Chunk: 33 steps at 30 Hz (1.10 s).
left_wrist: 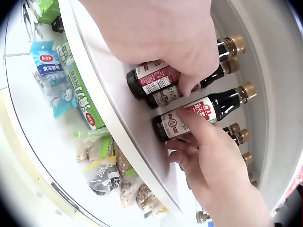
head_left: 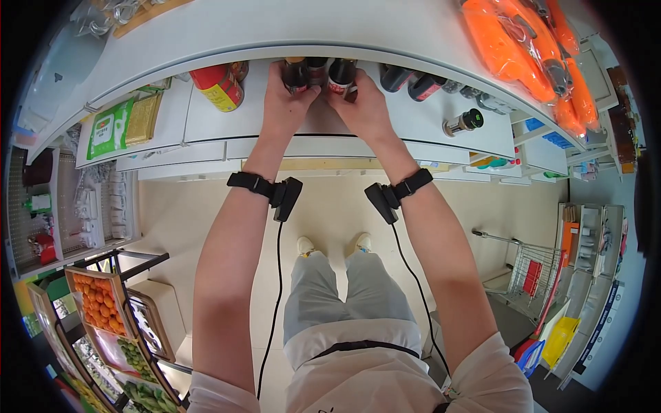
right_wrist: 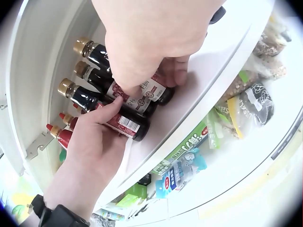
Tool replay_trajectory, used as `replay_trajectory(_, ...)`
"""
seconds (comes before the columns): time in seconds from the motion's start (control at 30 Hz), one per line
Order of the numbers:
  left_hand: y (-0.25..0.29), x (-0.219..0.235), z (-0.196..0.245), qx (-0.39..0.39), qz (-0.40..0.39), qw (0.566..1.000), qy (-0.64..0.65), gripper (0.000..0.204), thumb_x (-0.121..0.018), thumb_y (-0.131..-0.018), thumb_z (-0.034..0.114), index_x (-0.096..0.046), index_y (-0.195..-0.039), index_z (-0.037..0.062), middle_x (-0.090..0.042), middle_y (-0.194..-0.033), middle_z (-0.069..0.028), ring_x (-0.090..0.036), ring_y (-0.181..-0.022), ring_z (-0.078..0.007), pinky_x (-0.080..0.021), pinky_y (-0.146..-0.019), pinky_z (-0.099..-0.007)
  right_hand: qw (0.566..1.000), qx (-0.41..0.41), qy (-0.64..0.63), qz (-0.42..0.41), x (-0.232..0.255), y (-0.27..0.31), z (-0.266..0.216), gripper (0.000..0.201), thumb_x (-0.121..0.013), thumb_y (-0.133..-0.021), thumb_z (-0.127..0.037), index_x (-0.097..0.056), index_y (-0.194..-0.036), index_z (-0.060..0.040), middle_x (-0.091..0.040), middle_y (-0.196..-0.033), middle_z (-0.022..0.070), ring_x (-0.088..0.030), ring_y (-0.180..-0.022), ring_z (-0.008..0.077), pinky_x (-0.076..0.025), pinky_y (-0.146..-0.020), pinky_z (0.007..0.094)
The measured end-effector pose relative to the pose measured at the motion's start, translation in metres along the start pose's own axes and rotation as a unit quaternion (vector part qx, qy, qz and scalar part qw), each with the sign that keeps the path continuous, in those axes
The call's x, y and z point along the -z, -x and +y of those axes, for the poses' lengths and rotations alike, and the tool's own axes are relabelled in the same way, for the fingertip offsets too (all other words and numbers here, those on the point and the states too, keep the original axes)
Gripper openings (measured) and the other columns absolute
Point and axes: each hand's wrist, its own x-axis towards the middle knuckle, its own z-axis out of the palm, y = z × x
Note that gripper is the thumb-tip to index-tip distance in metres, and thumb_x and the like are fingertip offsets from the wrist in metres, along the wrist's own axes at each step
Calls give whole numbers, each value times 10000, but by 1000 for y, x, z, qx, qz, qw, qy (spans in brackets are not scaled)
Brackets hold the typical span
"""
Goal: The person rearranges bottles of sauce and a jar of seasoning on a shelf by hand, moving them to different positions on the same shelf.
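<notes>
My left hand (head_left: 288, 103) holds a dark sauce bottle (right_wrist: 124, 124) with a gold cap and a red label with a barcode. The fingers of my right hand (head_left: 363, 109) are round another sauce bottle (left_wrist: 208, 109), labelled in white and red. Between these two stands a third dark bottle (left_wrist: 166, 96), close beside the left one. All three are upright on the shelf (head_left: 237, 127), near its front edge. Each wrist view has its own hand large at the top, covering part of the bottles.
More dark bottles (head_left: 427, 86) stand to the right, with a small jar (head_left: 463, 122) nearer the edge. Red-and-yellow packaging (head_left: 219, 88) is on the left, past a green wipes pack (head_left: 110, 131). The upper shelf (head_left: 310, 31) overhangs the bottles. Bagged goods (left_wrist: 106, 175) sit below.
</notes>
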Motion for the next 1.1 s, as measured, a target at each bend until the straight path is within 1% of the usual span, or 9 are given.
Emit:
replay_trajectory(0.23,-5,-1,-6,-78,53,995,-16,671,-853,-820,88,-432,-1335,-2,-637,-1201,-143,-635,-1076,-214,-515,-934,-327,1000,9,18,8,11,-18,11,539,-839,-842,-309,-592,-1207,2,-717,-986,134,-712,-831,238,-566,-768,353)
replay_trajectory(0.37,-8,10,-10,-24,-5,1000,1,715,-873,-799,90,-433,-1355,-5,-640,-1233,-144,-636,-1103,-221,-515,-953,-341,1000,0,22,-14,16,-27,7,579,-847,-837,-340,-591,-1216,14,-715,-1012,147,-706,-854,246,-563,-784,360)
replay_trajectory(0.53,-17,14,0,-20,-6,1000,5,706,-878,-787,85,-460,-1350,0,-649,-1238,-131,-641,-1114,-217,-517,-962,-345,998,28,7,-64,16,-40,16,612,-843,-847,-362,-587,-1266,2,-712,-1075,165,-699,-904,254,-552,-827,373)
replay_trajectory(0.67,-22,16,5,-20,-34,996,-81,672,-875,-783,74,-494,-1332,6,-652,-1240,-114,-639,-1116,-206,-513,-960,-327,993,30,-56,-98,15,-43,19,597,-827,-865,-355,-587,-1297,-22,-705,-1128,170,-696,-923,260,-546,-848,372)
replay_trajectory(0.8,-27,18,-3,-31,-54,995,-77,666,-875,-782,76,-501,-1327,-1,-657,-1233,-107,-641,-1106,-206,-507,-962,-321,996,36,-31,-76,19,-34,22,576,-813,-868,-321,-576,-1311,-40,-704,-1118,155,-687,-893,263,-549,-834,365)
replay_trajectory(0.93,-19,14,-5,8,-75,996,-41,644,-858,-796,45,-504,-1331,-12,-635,-1279,-115,-614,-1157,-206,-477,-1006,-322,997,61,-25,-37,30,-22,25,555,-796,-861,-225,-558,-1322,-27,-694,-1135,182,-689,-867,274,-550,-834,365)
replay_trajectory(0.97,-12,11,-2,-9,-54,998,-13,619,-845,-807,30,-509,-1325,-16,-624,-1291,-117,-604,-1176,-206,-466,-1029,-326,998,56,-24,-31,38,-12,26,555,-796,-861,-225,-558,-1322,-27,-694,-1135,182,-689,-867,274,-550,-834,365)
replay_trajectory(1.07,20,10,5,-44,-8,998,40,571,-818,-829,-1,-518,-1314,-24,-601,-1314,-122,-583,-1215,-207,-443,-1075,-334,995,-25,-11,99,65,27,27,626,-786,-838,-148,-497,-1379,-25,-682,-1136,201,-691,-840,283,-554,-828,368)
replay_trajectory(1.1,38,8,8,-54,65,996,-6,555,-799,-844,-14,-516,-1321,-27,-589,-1327,-123,-565,-1249,-214,-427,-1105,-349,995,-26,-14,100,72,32,30,626,-786,-838,-148,-497,-1379,-25,-682,-1136,201,-691,-840,283,-554,-828,368)
